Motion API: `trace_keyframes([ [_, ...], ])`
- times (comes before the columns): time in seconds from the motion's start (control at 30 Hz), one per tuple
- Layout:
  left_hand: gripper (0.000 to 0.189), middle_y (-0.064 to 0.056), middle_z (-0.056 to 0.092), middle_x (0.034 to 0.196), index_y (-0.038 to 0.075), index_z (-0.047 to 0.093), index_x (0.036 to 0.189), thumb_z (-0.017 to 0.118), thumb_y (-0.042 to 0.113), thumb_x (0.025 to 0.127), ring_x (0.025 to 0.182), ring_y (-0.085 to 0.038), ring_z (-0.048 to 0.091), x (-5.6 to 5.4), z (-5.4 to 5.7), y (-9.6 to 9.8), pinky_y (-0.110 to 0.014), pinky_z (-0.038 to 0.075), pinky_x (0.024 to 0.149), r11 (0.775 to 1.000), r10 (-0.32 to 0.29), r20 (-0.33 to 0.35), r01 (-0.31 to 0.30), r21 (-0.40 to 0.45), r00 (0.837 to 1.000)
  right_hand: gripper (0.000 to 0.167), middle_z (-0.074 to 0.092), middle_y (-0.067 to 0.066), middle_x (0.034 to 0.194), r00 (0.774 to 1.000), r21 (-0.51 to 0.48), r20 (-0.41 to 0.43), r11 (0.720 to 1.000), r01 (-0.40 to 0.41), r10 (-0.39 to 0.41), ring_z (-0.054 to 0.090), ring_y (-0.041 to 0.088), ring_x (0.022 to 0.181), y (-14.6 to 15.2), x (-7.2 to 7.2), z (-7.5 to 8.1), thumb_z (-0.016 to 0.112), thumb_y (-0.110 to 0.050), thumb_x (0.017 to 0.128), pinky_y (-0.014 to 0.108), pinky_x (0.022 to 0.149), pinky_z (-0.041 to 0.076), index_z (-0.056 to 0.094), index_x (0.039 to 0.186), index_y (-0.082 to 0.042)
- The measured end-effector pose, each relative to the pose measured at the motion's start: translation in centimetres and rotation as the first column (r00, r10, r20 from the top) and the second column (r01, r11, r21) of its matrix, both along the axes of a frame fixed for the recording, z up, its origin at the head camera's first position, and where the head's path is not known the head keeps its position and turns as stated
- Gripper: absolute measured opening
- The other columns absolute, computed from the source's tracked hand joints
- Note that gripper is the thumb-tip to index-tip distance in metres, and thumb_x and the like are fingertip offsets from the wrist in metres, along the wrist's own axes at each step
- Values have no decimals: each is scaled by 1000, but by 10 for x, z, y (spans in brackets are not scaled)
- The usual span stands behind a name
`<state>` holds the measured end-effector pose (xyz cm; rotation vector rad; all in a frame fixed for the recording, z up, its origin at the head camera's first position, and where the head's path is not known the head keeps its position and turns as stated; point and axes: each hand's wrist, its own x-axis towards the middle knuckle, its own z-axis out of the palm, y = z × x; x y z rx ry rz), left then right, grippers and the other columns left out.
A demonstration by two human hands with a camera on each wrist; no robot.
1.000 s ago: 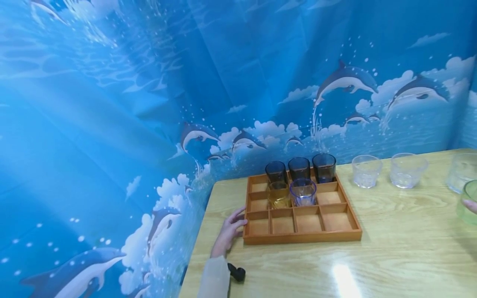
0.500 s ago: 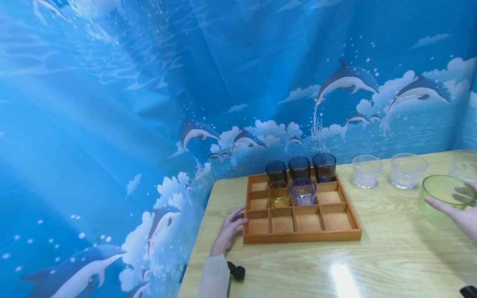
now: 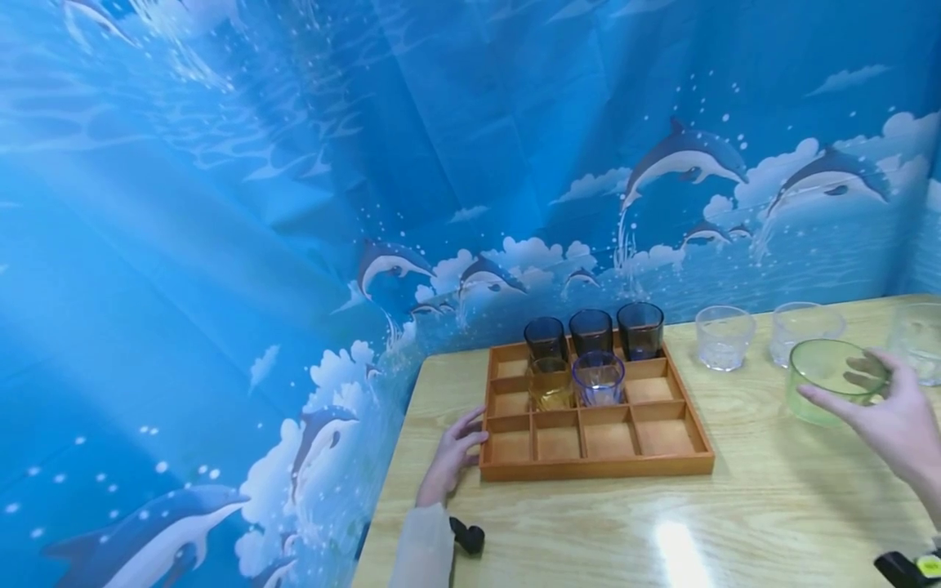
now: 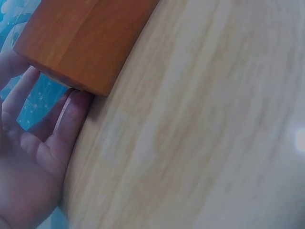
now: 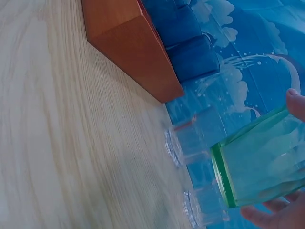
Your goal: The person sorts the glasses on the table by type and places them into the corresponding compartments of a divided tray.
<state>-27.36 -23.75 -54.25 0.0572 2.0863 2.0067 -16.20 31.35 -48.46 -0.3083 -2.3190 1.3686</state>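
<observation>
My right hand (image 3: 893, 420) grips a green glass (image 3: 812, 394) by its sides, thumb on one side and fingers on the other. In the right wrist view the green glass (image 5: 262, 162) hangs tilted above the table. My left hand (image 3: 444, 461) touches the left side of a wooden compartment tray (image 3: 595, 469), fingers loosely bent; the left wrist view has them against the tray's corner (image 4: 81, 52). Three dark glasses (image 3: 590, 333) stand in the tray's back row. An amber glass (image 3: 550, 388) and a blue-rimmed clear glass (image 3: 599, 382) occupy the middle row.
Three clear glasses stand right of the tray along the table's back: one nearest the tray (image 3: 724, 339), a middle glass (image 3: 797, 327) partly behind the green one, another far right (image 3: 919, 339). A blue dolphin-print curtain (image 3: 441, 163) hangs behind the wooden table (image 3: 588, 531).
My right hand has come in from the right edge, carrying the green glass leftward toward the tray. My left hand and the tray have stayed still.
</observation>
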Motion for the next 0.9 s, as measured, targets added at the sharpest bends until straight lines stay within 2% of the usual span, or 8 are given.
trace_keyframes([
  [0.1,51,-19,45,134,16,47,137,61,15,89,110,-29,53,-1,-1,0,-43,50,80,1000,-1,6,1,1,1000,102,26,32,140,1000,29,28,999,-15,14,28,43,123,-9,-2,4,73,-30,80,4,58,31,1,149,-12],
  [0.23,51,-20,44,135,14,45,139,60,15,90,111,-29,53,-1,-3,-1,-44,50,79,1000,-12,10,12,2,1000,102,31,34,135,998,41,17,998,-54,53,31,44,120,-18,-6,7,74,-29,79,5,59,31,3,149,-7],
  [0.33,52,-21,44,134,12,44,139,59,13,89,110,-29,53,-1,-5,-1,-43,50,78,1000,-20,4,20,5,1000,99,34,33,132,996,43,-2,995,-86,86,33,40,117,-25,-10,7,75,-27,79,4,62,32,7,148,-4],
  [0.47,51,-20,46,133,14,46,138,61,14,89,108,-28,54,0,-7,-1,-41,51,77,1000,-12,-6,12,-6,1000,96,34,31,133,990,36,-27,989,-141,142,38,22,114,-34,-14,9,74,-25,79,3,67,32,11,148,-5],
  [0.6,51,-17,47,132,17,48,136,62,17,88,108,-27,54,1,-8,1,-40,51,77,1000,-3,-11,3,-10,1000,94,35,31,134,983,34,-36,983,-178,179,39,17,110,-43,-19,12,74,-25,79,5,68,33,12,147,-4],
  [0.77,51,-17,47,132,17,48,137,63,17,88,107,-26,55,2,-3,2,-40,51,77,1000,-11,-8,11,-1,1000,94,36,30,130,978,23,-41,978,-205,206,37,35,109,-56,-28,13,74,-24,79,7,67,35,12,145,3],
  [0.9,51,-16,48,130,18,49,136,63,19,87,106,-25,55,0,-5,-1,-39,51,76,1000,-10,-19,10,-9,1000,93,37,29,130,972,4,-52,974,-228,228,36,38,108,-68,-33,13,74,-25,79,9,68,36,14,144,3],
])
